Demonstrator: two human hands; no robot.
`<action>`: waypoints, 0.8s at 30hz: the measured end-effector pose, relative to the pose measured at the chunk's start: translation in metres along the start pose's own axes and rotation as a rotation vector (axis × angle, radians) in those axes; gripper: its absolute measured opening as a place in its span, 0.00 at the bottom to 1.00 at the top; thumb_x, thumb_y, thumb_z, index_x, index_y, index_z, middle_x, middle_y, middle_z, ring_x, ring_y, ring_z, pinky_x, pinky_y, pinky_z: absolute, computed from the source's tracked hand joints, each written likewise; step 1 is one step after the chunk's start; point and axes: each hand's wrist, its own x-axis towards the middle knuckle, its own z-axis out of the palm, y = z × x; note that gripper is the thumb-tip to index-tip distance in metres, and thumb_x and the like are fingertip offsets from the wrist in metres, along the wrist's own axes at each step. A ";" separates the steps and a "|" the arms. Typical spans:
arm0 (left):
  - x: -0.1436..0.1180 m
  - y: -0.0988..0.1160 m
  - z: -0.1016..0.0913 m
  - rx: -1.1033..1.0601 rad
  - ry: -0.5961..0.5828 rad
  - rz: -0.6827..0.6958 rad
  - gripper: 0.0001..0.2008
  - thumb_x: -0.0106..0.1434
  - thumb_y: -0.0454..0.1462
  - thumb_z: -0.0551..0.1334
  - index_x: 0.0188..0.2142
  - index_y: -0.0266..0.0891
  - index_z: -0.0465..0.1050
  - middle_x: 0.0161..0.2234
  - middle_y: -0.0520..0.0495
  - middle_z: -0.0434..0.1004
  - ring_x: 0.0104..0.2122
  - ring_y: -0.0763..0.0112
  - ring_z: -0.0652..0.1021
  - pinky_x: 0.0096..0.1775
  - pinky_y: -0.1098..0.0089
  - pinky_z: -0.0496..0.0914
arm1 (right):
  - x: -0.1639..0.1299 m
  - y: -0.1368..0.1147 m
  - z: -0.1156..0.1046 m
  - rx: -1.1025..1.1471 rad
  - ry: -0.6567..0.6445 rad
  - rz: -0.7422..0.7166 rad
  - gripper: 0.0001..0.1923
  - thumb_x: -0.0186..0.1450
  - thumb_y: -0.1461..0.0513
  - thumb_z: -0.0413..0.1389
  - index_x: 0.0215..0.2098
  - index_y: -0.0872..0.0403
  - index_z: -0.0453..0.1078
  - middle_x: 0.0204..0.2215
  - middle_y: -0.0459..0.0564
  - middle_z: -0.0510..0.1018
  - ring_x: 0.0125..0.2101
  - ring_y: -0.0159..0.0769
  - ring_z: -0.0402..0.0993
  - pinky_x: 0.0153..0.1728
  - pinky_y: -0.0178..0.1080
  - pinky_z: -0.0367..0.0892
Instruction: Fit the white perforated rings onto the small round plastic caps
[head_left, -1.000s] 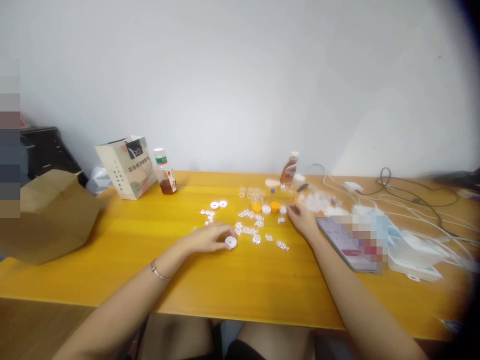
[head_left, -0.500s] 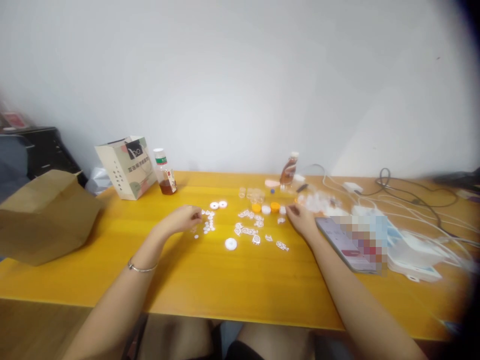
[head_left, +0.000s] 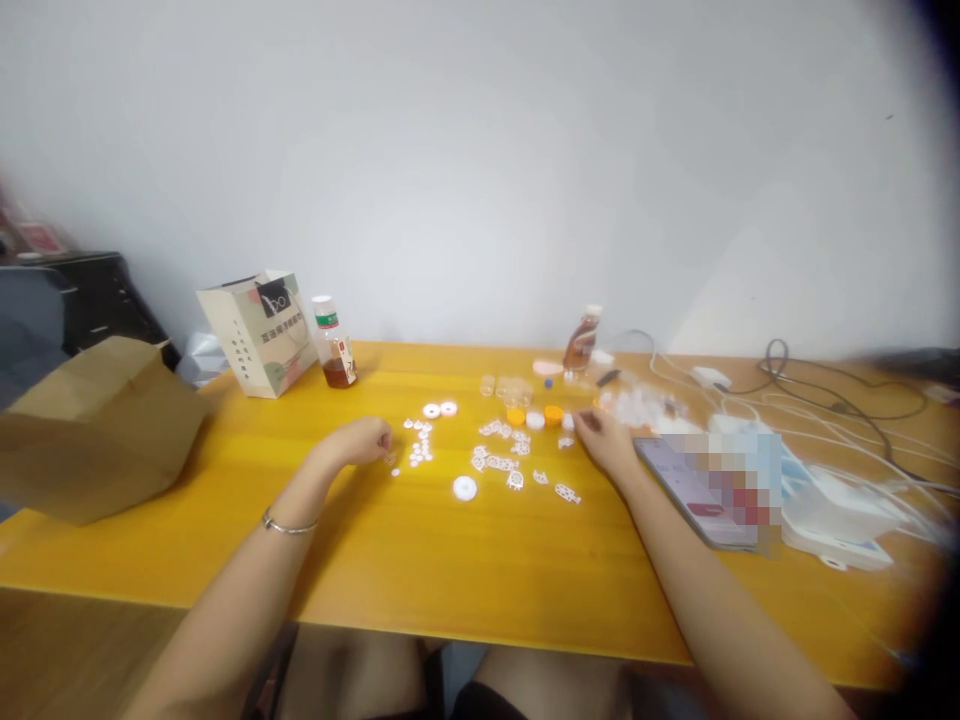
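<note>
My left hand (head_left: 360, 441) rests on the yellow table (head_left: 420, 560), fingers curled at a cluster of tiny white pieces (head_left: 417, 447); whether it pinches one I cannot tell. A white ring disc (head_left: 464, 488) lies alone to its right. More white cut-out pieces (head_left: 504, 459) are scattered in the middle. My right hand (head_left: 609, 442) lies by the orange and white caps (head_left: 534, 417), fingertips together near a small white piece. Two white discs (head_left: 439, 409) sit farther back.
A paper gift bag (head_left: 257, 332) and a small bottle (head_left: 332, 342) stand at the back left, a brown bag (head_left: 97, 425) at the left edge. Another bottle (head_left: 583, 338) stands at the back. A tablet (head_left: 697, 485), white boxes and cables (head_left: 810, 410) fill the right side.
My left hand let go of the white ring disc and moved left and back to the cluster of tiny white pieces. My right hand has stayed put.
</note>
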 end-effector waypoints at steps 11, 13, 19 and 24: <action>0.007 0.002 0.005 -0.032 -0.018 0.023 0.07 0.45 0.34 0.57 0.24 0.37 0.73 0.26 0.47 0.76 0.25 0.70 0.73 0.25 0.75 0.61 | -0.041 -0.081 0.010 0.186 -0.082 -0.320 0.10 0.60 0.58 0.48 0.30 0.53 0.68 0.29 0.49 0.75 0.31 0.37 0.71 0.35 0.39 0.65; 0.006 0.002 0.005 -0.038 -0.019 0.025 0.07 0.45 0.34 0.57 0.24 0.37 0.73 0.25 0.48 0.76 0.24 0.71 0.72 0.25 0.75 0.61 | -0.054 -0.098 0.016 0.247 -0.210 -0.434 0.08 0.61 0.59 0.48 0.31 0.52 0.68 0.29 0.49 0.75 0.32 0.36 0.71 0.36 0.39 0.66; 0.002 0.009 0.001 -0.067 0.007 0.024 0.07 0.47 0.36 0.57 0.24 0.36 0.72 0.22 0.49 0.74 0.22 0.74 0.71 0.24 0.76 0.61 | -0.078 -0.118 0.028 0.254 -0.470 -0.573 0.09 0.60 0.60 0.51 0.39 0.51 0.65 0.37 0.50 0.73 0.39 0.37 0.69 0.41 0.41 0.65; -0.004 0.042 0.007 -0.244 0.039 0.287 0.08 0.54 0.37 0.54 0.30 0.37 0.70 0.28 0.50 0.74 0.26 0.75 0.71 0.29 0.76 0.63 | -0.083 -0.122 0.031 0.213 -0.578 -0.574 0.15 0.56 0.61 0.55 0.42 0.52 0.63 0.41 0.51 0.72 0.42 0.38 0.68 0.43 0.40 0.64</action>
